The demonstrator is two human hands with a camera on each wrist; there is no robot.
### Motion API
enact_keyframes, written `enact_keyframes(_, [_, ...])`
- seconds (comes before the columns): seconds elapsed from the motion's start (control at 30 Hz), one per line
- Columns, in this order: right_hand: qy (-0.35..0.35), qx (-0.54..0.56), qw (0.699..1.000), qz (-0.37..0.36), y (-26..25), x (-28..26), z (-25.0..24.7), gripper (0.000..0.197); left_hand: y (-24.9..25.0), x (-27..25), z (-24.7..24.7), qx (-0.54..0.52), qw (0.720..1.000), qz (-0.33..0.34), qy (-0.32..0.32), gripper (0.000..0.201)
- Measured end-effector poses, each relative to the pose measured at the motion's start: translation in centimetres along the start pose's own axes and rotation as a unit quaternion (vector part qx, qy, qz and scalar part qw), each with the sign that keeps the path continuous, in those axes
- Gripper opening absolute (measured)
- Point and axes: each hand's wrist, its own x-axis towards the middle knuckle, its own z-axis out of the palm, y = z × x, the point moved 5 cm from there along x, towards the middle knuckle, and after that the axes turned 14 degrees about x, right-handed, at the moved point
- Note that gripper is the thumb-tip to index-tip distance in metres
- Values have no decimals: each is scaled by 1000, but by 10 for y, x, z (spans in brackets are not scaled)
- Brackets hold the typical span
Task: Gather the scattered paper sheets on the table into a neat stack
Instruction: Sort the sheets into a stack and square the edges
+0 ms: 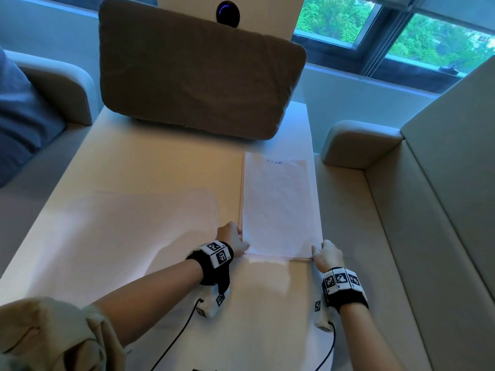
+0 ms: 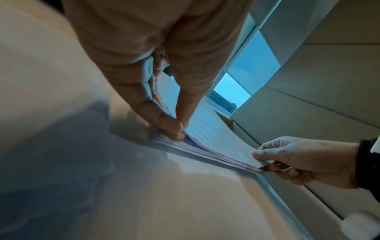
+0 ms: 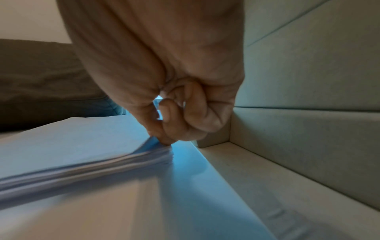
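On the worktop (image 1: pixel 134 170), the left hand (image 1: pixel 232 238) reached in from the near left, forearm slanting across, its grip closed with thumb and fingers pinching the stack's (image 1: pixel 280 204) near left corner. The stack lay flat along the worktop's right side, edges nearly flush. The right hand (image 1: pixel 327 255) came straight in at the near right corner, fingers curled, pinching the top sheets there. A cushion (image 1: pixel 198 73) stood beyond.

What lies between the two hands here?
The near edge of the paper stack spans from left hand to right hand, each pinching a corner; head view shows it.
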Motion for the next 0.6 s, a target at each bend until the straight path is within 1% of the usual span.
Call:
enact_keyframes(0.07, [8, -35, 999, 23, 0, -4, -3, 30, 0, -1, 1, 26, 1000, -3, -11, 49])
enact_keyframes(0.13, [38, -61, 997, 40, -1, -8, -9, 39, 0, 0, 0, 57, 998, -7, -8, 54])
enact_keyframes(0.17, [57, -58, 996, 33, -2, -8, -12, 41, 0, 0, -2, 65, 998, -12, -1, 56])
enact_keyframes(0.2, [72, -41, 997, 11, -4, -8, -12, 40, 2, 0, -3, 63, 998, -15, 6, 54])
enact_keyframes(0.27, [75, 6, 996, -48, -12, -4, -11, 32, 6, -1, -5, 32, 999, -4, 14, 40])
enact_keyframes(0.33, [76, 38, 994, -70, -16, -2, -9, 28, 10, -4, -4, -3, 1000, 11, 10, 36])
enact_keyframes(0.47, [59, 69, 996, -25, -20, -8, -2, 27, 10, -4, 4, -52, 998, 25, -13, 45])
enact_keyframes(0.6, [61, 108, 992, 5, -20, -9, -1, 27, 7, -3, 4, -77, 997, 14, -23, 46])
